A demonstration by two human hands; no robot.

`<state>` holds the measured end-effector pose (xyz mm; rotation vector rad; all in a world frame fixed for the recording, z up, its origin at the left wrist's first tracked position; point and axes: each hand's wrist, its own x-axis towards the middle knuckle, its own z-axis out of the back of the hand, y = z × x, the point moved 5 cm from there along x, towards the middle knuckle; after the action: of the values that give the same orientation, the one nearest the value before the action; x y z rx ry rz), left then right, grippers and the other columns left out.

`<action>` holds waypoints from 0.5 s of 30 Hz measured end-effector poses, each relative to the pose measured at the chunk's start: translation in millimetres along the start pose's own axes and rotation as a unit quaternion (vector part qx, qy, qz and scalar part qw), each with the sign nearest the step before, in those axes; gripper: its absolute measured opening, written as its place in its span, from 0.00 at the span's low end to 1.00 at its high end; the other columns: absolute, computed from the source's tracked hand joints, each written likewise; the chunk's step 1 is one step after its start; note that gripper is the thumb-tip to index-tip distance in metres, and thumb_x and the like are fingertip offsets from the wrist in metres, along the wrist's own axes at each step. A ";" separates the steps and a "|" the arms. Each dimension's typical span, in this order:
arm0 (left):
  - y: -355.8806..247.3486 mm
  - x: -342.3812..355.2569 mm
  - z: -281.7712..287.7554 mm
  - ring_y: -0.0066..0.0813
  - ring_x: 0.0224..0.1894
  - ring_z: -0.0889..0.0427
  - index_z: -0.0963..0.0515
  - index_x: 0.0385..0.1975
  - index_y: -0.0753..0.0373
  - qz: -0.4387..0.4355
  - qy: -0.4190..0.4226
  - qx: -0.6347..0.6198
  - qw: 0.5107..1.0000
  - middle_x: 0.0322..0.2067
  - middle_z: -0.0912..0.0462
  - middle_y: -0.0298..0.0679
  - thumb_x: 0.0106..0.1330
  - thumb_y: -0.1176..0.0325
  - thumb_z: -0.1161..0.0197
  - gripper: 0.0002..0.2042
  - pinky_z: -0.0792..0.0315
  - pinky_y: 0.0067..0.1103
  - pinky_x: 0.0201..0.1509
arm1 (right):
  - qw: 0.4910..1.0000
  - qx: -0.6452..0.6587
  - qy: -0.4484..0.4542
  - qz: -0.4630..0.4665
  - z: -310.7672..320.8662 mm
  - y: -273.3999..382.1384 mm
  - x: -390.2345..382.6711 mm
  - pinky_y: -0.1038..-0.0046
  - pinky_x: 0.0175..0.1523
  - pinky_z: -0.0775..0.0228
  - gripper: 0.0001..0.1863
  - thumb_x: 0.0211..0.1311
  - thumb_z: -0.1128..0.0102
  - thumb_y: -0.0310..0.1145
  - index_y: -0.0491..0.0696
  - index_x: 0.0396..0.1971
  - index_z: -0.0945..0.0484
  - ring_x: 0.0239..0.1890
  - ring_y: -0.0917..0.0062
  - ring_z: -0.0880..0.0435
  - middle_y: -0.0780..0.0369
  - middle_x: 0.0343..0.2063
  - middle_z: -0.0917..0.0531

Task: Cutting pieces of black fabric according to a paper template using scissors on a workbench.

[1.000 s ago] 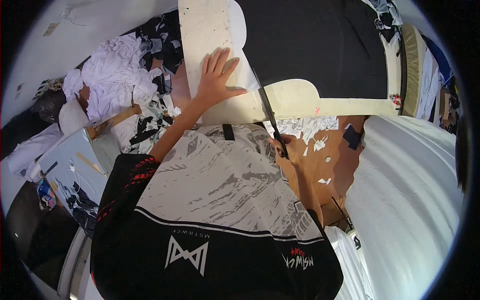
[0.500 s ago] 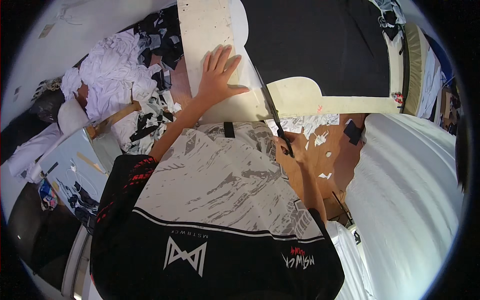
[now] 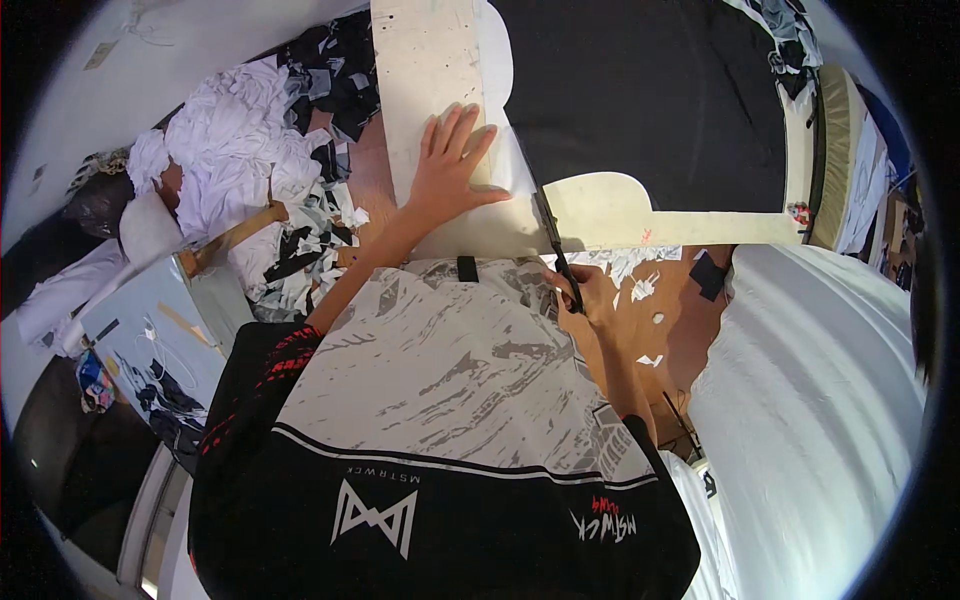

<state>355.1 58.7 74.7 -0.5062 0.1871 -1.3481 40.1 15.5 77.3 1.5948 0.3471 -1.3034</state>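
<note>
My left hand lies flat with fingers spread on a white sheet at the near left part of the cream table. In my right hand, held beyond the near table edge, are long black scissors. Their blades reach over the table, pointing away and slightly left, along the right edge of the white sheet. I cannot tell how far apart the blades are. A large black cloth with a curved cut-out at its near left corner covers the table beyond the scissors.
White cloth is heaped on the floor at left, beside dark and white scraps. A pale blue box-like piece stands nearer. Paper-like scraps lie on the brown floor at right, beside a large white drape.
The view has shifted, so the table sits slightly lower and farther right. My right hand and the scissors have moved slightly farther over the table; my left hand stays flat on the sheet.
</note>
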 end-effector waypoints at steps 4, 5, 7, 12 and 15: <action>-1.9 -0.8 -0.6 0.51 0.81 0.49 0.26 0.69 0.57 0.001 0.000 0.000 1.000 0.77 0.41 0.49 0.55 0.27 0.32 0.47 0.57 0.54 0.80 | 0.999 0.022 0.020 0.015 -2.5 2.0 9.3 0.79 0.23 0.44 0.24 0.63 0.24 0.54 0.46 0.26 0.15 0.16 0.87 0.31 0.72 0.14 0.27; -2.3 -1.7 -0.8 0.51 0.81 0.49 0.26 0.69 0.57 0.000 0.001 0.002 1.000 0.77 0.41 0.49 0.55 0.27 0.32 0.47 0.57 0.54 0.80 | 0.999 0.026 0.017 0.020 -3.6 7.9 10.2 0.78 0.23 0.45 0.24 0.63 0.24 0.54 0.46 0.25 0.16 0.16 0.87 0.31 0.72 0.14 0.27; -1.9 -1.0 1.5 0.52 0.81 0.50 0.26 0.69 0.57 0.006 0.003 0.004 1.000 0.78 0.42 0.49 0.55 0.28 0.32 0.47 0.57 0.54 0.80 | 0.999 0.029 0.016 0.018 -7.7 25.7 7.8 0.78 0.23 0.45 0.24 0.63 0.24 0.54 0.47 0.24 0.17 0.17 0.87 0.32 0.72 0.15 0.28; -8.4 -3.3 0.6 0.53 0.82 0.50 0.28 0.71 0.54 0.007 0.012 -0.011 1.000 0.78 0.42 0.49 0.55 0.30 0.29 0.47 0.56 0.55 0.79 | 1.000 0.020 0.001 0.018 -8.8 11.2 18.5 0.78 0.24 0.46 0.23 0.62 0.22 0.53 0.48 0.23 0.17 0.18 0.87 0.32 0.73 0.15 0.28; -6.3 -1.9 1.4 0.53 0.82 0.50 0.29 0.72 0.55 0.013 0.018 -0.017 1.000 0.78 0.43 0.49 0.55 0.31 0.29 0.48 0.56 0.55 0.80 | 0.999 0.020 -0.006 0.028 -6.7 19.6 13.8 0.77 0.25 0.45 0.24 0.59 0.19 0.51 0.45 0.22 0.17 0.20 0.87 0.33 0.72 0.16 0.26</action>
<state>349.7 60.0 78.5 -0.5063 0.2446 -1.3302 63.4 7.3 74.8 1.6178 0.2675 -1.2839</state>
